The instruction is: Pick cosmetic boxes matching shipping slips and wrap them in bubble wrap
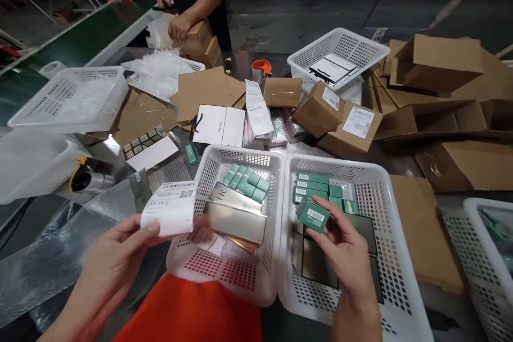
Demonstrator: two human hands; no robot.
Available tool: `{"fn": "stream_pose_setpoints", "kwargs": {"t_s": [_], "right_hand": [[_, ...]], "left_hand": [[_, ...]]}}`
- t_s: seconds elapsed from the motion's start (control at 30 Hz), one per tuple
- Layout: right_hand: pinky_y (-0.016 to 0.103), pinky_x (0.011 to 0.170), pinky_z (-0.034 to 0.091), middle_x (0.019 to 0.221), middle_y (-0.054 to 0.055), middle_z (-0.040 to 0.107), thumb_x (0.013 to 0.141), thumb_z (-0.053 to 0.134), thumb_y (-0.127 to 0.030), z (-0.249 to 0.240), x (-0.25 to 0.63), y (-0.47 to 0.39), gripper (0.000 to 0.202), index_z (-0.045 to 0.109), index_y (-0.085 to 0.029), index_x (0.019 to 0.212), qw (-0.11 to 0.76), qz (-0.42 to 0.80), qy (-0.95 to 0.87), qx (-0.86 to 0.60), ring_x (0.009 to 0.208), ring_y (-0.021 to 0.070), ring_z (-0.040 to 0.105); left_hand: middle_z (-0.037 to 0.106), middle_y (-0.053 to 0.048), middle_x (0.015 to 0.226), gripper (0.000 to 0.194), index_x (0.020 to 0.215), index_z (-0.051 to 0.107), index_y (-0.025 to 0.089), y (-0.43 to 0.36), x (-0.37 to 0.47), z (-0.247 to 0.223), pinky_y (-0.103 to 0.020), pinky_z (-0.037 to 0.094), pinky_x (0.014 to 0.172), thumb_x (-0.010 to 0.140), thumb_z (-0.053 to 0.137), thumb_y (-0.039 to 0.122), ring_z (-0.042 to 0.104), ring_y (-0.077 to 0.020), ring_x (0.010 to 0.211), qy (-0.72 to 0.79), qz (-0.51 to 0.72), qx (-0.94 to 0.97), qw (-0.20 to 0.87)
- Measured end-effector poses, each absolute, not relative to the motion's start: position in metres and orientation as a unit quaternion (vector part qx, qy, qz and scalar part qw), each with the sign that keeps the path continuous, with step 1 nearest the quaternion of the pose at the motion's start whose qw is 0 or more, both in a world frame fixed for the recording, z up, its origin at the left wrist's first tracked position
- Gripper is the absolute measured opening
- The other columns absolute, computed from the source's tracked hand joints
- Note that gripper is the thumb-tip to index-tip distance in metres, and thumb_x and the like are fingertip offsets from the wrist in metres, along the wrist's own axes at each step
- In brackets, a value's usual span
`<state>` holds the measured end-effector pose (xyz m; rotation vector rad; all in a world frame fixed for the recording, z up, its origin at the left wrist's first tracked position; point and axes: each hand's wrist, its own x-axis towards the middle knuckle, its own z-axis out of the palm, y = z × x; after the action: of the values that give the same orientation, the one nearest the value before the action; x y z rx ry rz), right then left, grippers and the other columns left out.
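My left hand (120,251) pinches a printed paper slip (170,208) between thumb and fingers, beside the left white basket (204,171). In my right hand (344,240) is a small green box (315,215), its barcode label facing up, held above the right white basket (395,240). Several green boxes (312,179) and dark flat boxes (318,264) lie in that right basket. The left basket holds several small green boxes (246,181), a silver-gold box (236,220) and a packet partly seen beneath it.
White paper bags (220,124), a long label strip (258,109) and cardboard boxes (352,128) lie beyond the baskets. A tape dispenser (90,176) and bubble wrap (80,240) are at left. Another person's hand (180,26) rests on brown boxes (196,40) at the back.
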<state>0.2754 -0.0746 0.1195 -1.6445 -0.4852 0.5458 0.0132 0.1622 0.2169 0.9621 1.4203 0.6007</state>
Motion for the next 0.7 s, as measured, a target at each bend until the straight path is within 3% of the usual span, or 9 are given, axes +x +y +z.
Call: {"fn": "stream_pose_setpoints", "kwargs": {"t_s": [0.17, 0.3, 0.37, 0.43, 0.5, 0.57, 0.7], "right_hand": [[0.033, 0.092, 0.053, 0.134, 0.004, 0.056, 0.077, 0.072, -0.031, 0.120, 0.270, -0.074, 0.046, 0.062, -0.033, 0.121, 0.608, 0.239, -0.224, -0.723, 0.120, 0.0237, 0.055], [0.039, 0.088, 0.053, 0.129, 0.006, 0.058, 0.078, 0.068, -0.040, 0.110, 0.295, -0.083, 0.047, 0.060, -0.030, 0.123, 0.535, 0.169, -0.241, -0.792, 0.108, 0.0244, 0.060], [0.041, 0.088, 0.051, 0.125, 0.009, 0.059, 0.080, 0.065, -0.040, 0.098, 0.326, -0.090, 0.047, 0.059, -0.025, 0.124, 0.457, 0.066, -0.234, -0.855, 0.104, 0.0260, 0.060], [0.042, 0.089, 0.048, 0.129, 0.016, 0.055, 0.082, 0.059, -0.030, 0.083, 0.363, -0.097, 0.050, 0.055, -0.017, 0.130, 0.313, -0.025, -0.196, -0.929, 0.109, 0.0295, 0.057], [0.042, 0.083, 0.047, 0.132, 0.021, 0.052, 0.083, 0.056, -0.023, 0.066, 0.398, -0.101, 0.051, 0.051, -0.013, 0.133, 0.131, 0.025, -0.180, -0.974, 0.110, 0.0324, 0.056], [0.041, 0.073, 0.046, 0.124, 0.022, 0.057, 0.081, 0.056, -0.019, 0.049, 0.424, -0.101, 0.045, 0.058, -0.015, 0.126, 0.062, 0.073, -0.180, -0.979, 0.099, 0.0329, 0.060], [0.037, 0.060, 0.042, 0.094, 0.018, 0.066, 0.068, 0.065, -0.010, 0.019, 0.451, -0.088, 0.029, 0.071, -0.015, 0.095, 0.031, 0.109, -0.187, -0.976, 0.076, 0.0300, 0.062]], "left_hand": [[0.074, -0.003, 0.077, 0.030, 0.072, 0.075, 0.017, 0.162, 0.011, 0.216, -0.022, 0.059, 0.069, 0.048, 0.090, 0.030, 0.068, -0.0196, 0.077, 0.615, 0.266, 0.421, 0.611], [0.075, -0.002, 0.079, 0.034, 0.075, 0.076, 0.018, 0.162, 0.007, 0.216, -0.019, 0.058, 0.069, 0.046, 0.091, 0.028, 0.068, -0.0168, 0.074, 0.614, 0.274, 0.410, 0.617], [0.075, -0.002, 0.078, 0.033, 0.075, 0.076, 0.018, 0.162, 0.004, 0.216, -0.018, 0.057, 0.069, 0.047, 0.090, 0.027, 0.068, -0.0153, 0.072, 0.612, 0.277, 0.410, 0.617], [0.075, -0.002, 0.078, 0.034, 0.075, 0.076, 0.017, 0.162, 0.003, 0.215, -0.018, 0.057, 0.069, 0.047, 0.091, 0.028, 0.068, -0.0158, 0.071, 0.615, 0.277, 0.410, 0.614], [0.076, -0.003, 0.079, 0.037, 0.077, 0.076, 0.017, 0.160, 0.002, 0.215, -0.019, 0.058, 0.069, 0.045, 0.091, 0.029, 0.068, -0.0169, 0.072, 0.619, 0.273, 0.409, 0.612], [0.076, -0.003, 0.079, 0.038, 0.077, 0.076, 0.017, 0.159, 0.002, 0.215, -0.019, 0.058, 0.070, 0.044, 0.091, 0.029, 0.068, -0.0171, 0.072, 0.622, 0.270, 0.406, 0.613], [0.076, -0.004, 0.079, 0.036, 0.077, 0.076, 0.017, 0.155, -0.003, 0.215, -0.020, 0.057, 0.069, 0.046, 0.090, 0.029, 0.069, -0.0181, 0.073, 0.620, 0.276, 0.411, 0.609]]}}
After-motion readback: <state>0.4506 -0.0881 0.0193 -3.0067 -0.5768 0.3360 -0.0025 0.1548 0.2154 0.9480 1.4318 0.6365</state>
